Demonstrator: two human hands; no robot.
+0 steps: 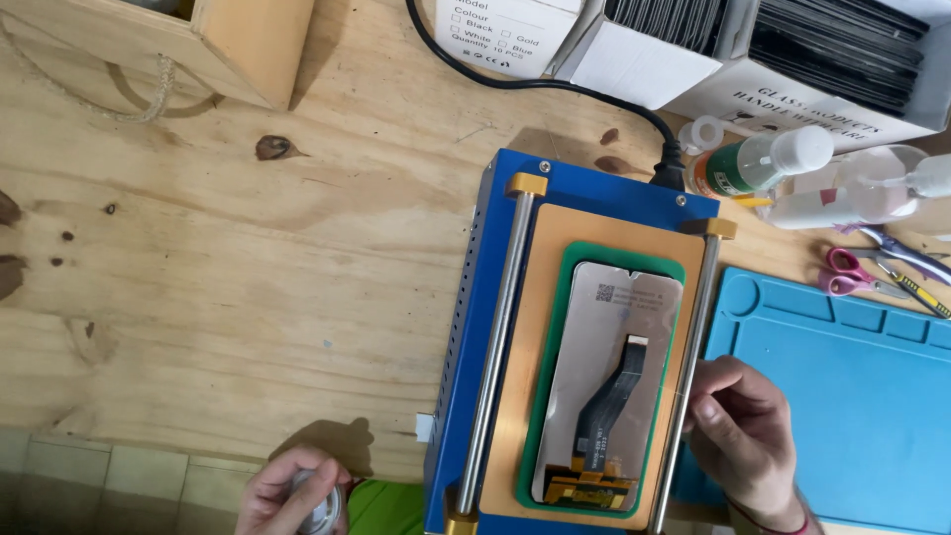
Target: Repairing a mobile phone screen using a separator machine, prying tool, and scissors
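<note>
A blue heating machine (475, 297) with two metal rails stands on the wooden table. On its orange plate lies a green mat (555, 327), and on that a phone screen (614, 347) lies back side up with a black flex cable. My right hand (741, 436) rests against the machine's right rail, fingers curled, beside the screen's right edge. My left hand (287, 495) is low at the table's front edge, closed around a small round silvery object (319, 505).
A blue silicone work mat (852, 396) lies to the right. Behind it are pink-handled scissors (852, 272), tweezers, and plastic bottles (773, 163). White boxes (634, 50) of dark glass parts sit at the back, a wooden box (238, 40) at back left. A black power cable (555, 84) runs to the machine.
</note>
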